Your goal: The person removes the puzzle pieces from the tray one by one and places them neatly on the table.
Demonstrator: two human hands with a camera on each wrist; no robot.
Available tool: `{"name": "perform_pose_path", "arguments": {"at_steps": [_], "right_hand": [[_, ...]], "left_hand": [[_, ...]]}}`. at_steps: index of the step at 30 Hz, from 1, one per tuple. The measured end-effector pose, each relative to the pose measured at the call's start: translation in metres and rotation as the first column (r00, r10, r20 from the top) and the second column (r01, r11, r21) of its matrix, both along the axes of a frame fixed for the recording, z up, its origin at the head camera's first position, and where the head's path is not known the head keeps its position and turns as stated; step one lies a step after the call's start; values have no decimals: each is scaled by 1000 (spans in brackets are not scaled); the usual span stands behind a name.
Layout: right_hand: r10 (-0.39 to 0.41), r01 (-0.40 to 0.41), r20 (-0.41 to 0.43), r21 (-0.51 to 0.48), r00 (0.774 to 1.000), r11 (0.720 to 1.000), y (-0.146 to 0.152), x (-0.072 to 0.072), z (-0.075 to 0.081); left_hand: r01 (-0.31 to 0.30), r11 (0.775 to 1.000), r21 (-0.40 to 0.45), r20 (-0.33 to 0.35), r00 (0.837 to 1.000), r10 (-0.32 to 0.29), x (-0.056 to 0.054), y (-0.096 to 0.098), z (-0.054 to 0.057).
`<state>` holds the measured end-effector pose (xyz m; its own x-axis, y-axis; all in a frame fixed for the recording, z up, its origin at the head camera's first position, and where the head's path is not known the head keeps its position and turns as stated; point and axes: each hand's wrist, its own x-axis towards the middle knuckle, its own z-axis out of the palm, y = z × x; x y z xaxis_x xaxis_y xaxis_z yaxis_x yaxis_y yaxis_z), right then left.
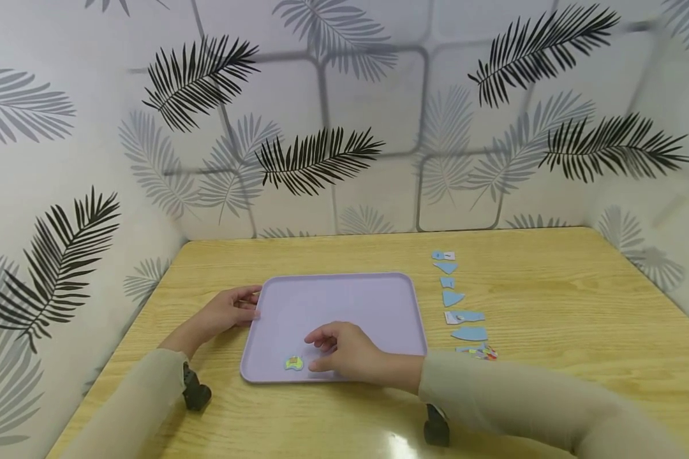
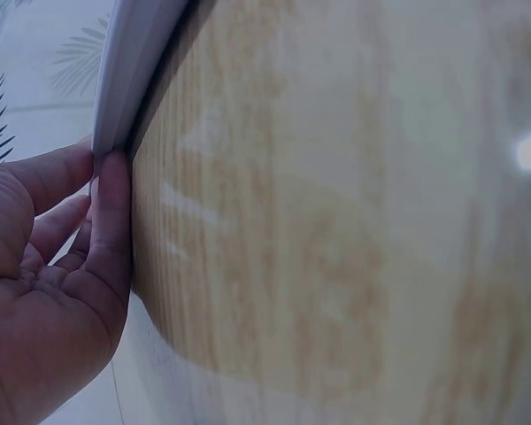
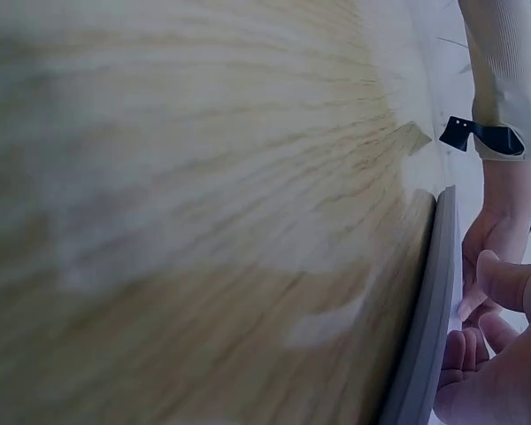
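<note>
A pale purple tray lies on the wooden table. At its left edge my left hand holds the rim; in the left wrist view the thumb and fingers of that hand grip the tray's edge. Over the tray's front part hovers my right hand, fingers loosely bent and nothing between them. Just left of its fingertips, a small yellow-green puzzle piece with a pale blue edge sits in the tray's front left corner.
Right of the tray, several flat light-blue pieces, among them a pointed one and a long one, form a column on the wooden table. A colourful piece ends the column near my right sleeve. A leaf-patterned wall stands behind.
</note>
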<state>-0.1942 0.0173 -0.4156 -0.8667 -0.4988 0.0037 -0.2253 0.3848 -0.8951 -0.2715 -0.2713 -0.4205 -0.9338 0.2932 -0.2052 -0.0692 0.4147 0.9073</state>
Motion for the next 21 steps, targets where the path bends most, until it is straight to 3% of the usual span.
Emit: {"name": "perform_pose_path", "arguments": {"at_steps": [9,21], "right_hand": [[19,-17,-39,46,999,999,-16,-2,-4],[114,-81,-186,173,976,982,-24,-2,-8]], "left_hand": [[3,1000,-8,1,1000,-3,-1,1,0],[0,1000,-28,5,1000,0,-2,0,1]]}}
